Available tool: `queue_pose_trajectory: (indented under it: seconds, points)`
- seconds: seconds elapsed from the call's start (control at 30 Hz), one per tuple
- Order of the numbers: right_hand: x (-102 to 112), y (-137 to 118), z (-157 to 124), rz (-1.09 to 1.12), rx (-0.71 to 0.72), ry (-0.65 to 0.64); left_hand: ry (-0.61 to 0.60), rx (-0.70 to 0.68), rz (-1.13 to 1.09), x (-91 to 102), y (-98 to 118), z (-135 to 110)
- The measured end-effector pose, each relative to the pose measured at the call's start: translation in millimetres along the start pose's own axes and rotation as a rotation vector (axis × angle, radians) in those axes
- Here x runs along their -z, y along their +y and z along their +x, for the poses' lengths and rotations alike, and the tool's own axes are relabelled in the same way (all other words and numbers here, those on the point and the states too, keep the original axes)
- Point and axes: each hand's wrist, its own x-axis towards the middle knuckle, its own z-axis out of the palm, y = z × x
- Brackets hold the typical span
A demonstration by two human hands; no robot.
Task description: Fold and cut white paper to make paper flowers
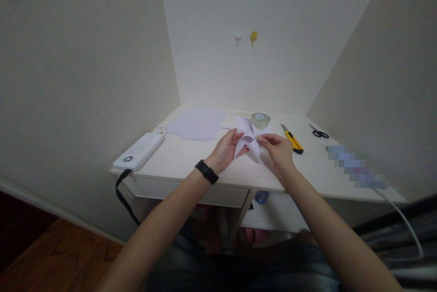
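Above the front of the white desk (191,160) I hold a white paper pinwheel (251,145) with curled blades. My left hand (225,148), with a black band on its wrist, supports it from the left; its fingers reach behind the paper. From the right, my right hand (276,146) pinches the pinwheel near its middle between thumb and fingers. A roll of clear tape (261,120) lies just behind the pinwheel. To the right of my right hand is a yellow utility knife (292,139) with its blade out.
White paper sheets (200,122) lie at the back left. A white power bank (139,151) with a black cable sits at the left edge. Black scissors (319,132) and a blurred-out device (357,166) with a white cable are at right. Two hooks, one yellow (253,36), are on the wall.
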Motion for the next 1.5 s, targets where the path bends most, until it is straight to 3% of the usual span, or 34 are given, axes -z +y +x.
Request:
queue_pose_trajectory:
  seconds: [0.13, 0.23, 0.37, 0.5, 0.73, 1.5]
  points:
    - [2.3, 3.8, 3.2, -0.131, 0.119, 0.027, 0.032, 0.001, -0.042, -1.4, 1.1, 1.7]
    - [3.0, 3.9, 4.8, -0.258, 0.220, 0.060, -0.011, 0.007, -0.036, 2.6, 1.6, 3.1]
    - [1.9, 5.5, 3.8, -0.313, 0.168, 0.081, -0.140, 0.024, -0.015, 5.3, 0.9, -1.1]
    - [1.5, 4.2, 0.2, -0.320, 0.146, 0.043, -0.197, -0.058, 0.106, 2.6, -1.8, -5.7]
    - [1.3, -6.9, -5.9, -0.418, 0.231, 0.047, -0.181, -0.195, 0.272, 1.6, -6.4, -3.8]
    - [-0.4, -11.8, -12.1, -0.580, 0.361, -0.013, -0.169, -0.197, 0.331, 3.4, -7.8, -4.5]
